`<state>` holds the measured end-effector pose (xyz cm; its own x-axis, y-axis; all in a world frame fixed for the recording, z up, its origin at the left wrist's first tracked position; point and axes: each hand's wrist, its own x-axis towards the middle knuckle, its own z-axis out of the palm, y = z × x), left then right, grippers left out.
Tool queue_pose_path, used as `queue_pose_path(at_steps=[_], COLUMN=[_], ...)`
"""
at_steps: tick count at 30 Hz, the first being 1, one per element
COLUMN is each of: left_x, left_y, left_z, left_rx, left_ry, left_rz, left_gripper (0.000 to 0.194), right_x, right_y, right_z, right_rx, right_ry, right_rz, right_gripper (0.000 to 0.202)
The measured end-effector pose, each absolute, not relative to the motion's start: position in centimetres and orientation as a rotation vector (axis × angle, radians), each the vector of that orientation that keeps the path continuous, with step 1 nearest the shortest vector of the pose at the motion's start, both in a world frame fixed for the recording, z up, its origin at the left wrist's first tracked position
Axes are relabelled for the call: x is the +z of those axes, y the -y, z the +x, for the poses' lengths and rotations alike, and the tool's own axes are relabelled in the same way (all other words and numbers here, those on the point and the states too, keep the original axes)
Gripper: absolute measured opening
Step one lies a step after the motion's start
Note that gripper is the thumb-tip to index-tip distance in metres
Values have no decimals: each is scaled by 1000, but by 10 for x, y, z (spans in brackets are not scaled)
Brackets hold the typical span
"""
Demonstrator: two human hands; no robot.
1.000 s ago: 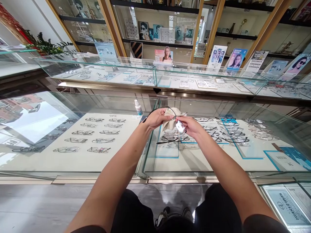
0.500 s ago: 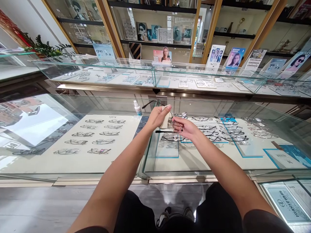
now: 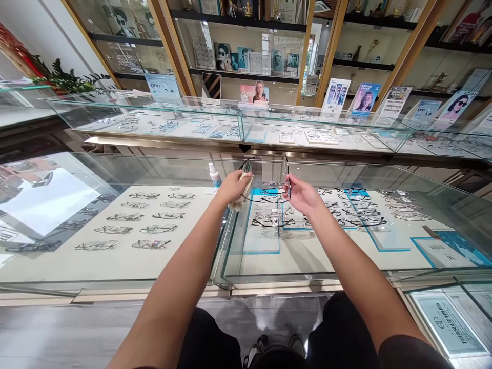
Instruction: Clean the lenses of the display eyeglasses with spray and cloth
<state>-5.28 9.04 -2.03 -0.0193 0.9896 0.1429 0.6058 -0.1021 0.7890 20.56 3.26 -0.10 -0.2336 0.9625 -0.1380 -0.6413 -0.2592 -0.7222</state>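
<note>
My right hand point(image 3: 304, 196) pinches a pair of dark-framed eyeglasses point(image 3: 288, 166) by the front, above the glass counter. Their thin temples stretch leftward, towards my left hand point(image 3: 231, 187). That hand is closed on a crumpled beige cleaning cloth point(image 3: 239, 201), thumb on top. Whether the left fingers also touch a temple cannot be made out. Behind the left hand, a white spray bottle point(image 3: 214, 175) with a blue-marked label stands on the counter.
Rows of eyeglasses lie inside the left display case point(image 3: 184, 261) and the right display case point(image 3: 307, 259). Farther back runs another glass counter point(image 3: 172, 105) bearing upright advertising cards. Shelves point(image 3: 246, 72) with pictures line the wall.
My hands have moved apart; the cloth has gone left with my left hand, off the lens area. The eyeglasses have turned upright in my right hand, temples now pointing left.
</note>
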Motion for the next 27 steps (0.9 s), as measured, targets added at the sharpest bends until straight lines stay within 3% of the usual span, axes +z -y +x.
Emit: queue_pose_path(at_steps=[6,8,10,13,18,22,27], left_x=[-25,-21,-15,-9,-17,-22,-19], left_y=[-89,-84,-75,-54,-25,-25,-29], left_z=[-49,-44,-34,-11,23,25,23], left_rx=[577,736,1133,1591,1558,1584,1707], left_ry=[-1989,-2044,-1974,-1500,-988,-966,-865], left_rz=[1959,2068,2229,2492,2836,2875,2825], left_gripper=[32,31,30,31,37,17,13], right_x=[8,10,11,13,14,14,13], right_y=[-34,-34,-34,-35,-33,-32,-31], right_z=[214,216,217,215,208,203,203], right_rx=[1687,1664,1637,1606,1563,1545,1560], right_ry=[558,535,520,498,467,474,460], right_rz=[-667,-643,-629,-634,-635,-661,-651], right_gripper=[21,18,16,14,10,9,14])
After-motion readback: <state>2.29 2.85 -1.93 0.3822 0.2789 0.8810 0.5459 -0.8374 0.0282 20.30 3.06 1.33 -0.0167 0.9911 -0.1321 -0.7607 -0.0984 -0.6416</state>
